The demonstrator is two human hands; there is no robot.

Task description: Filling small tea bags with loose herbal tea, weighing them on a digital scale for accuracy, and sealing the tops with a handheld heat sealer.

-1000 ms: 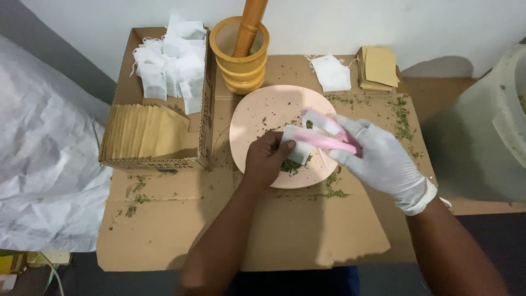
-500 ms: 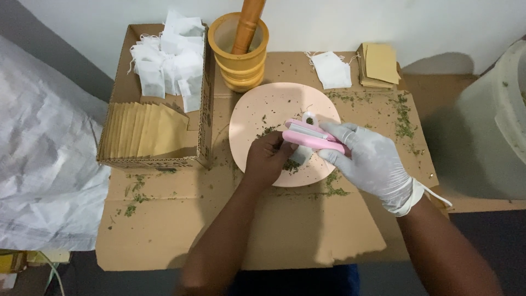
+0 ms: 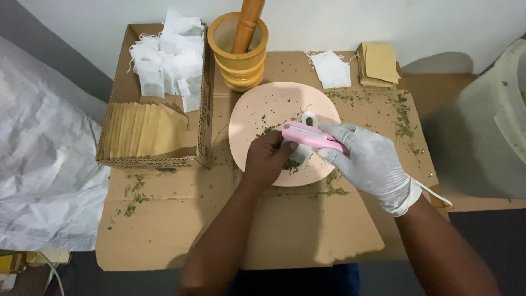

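My gloved right hand (image 3: 368, 159) is gripping a pink sealer (image 3: 311, 137) over the plate (image 3: 257, 118); my bare left hand (image 3: 267, 159) is pinching a small bag (image 3: 300, 154) beneath it.

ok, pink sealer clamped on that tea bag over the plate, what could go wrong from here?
1. The left hand pinches the small white tea bag right beside the pink sealer that the gloved right hand grips; the bare fingers could get nipped.
2. Loose green herb flakes lie under the bag on the pink plate; some may catch in the seam.
3. The sealer's cord trails over the cardboard edge and could snag.
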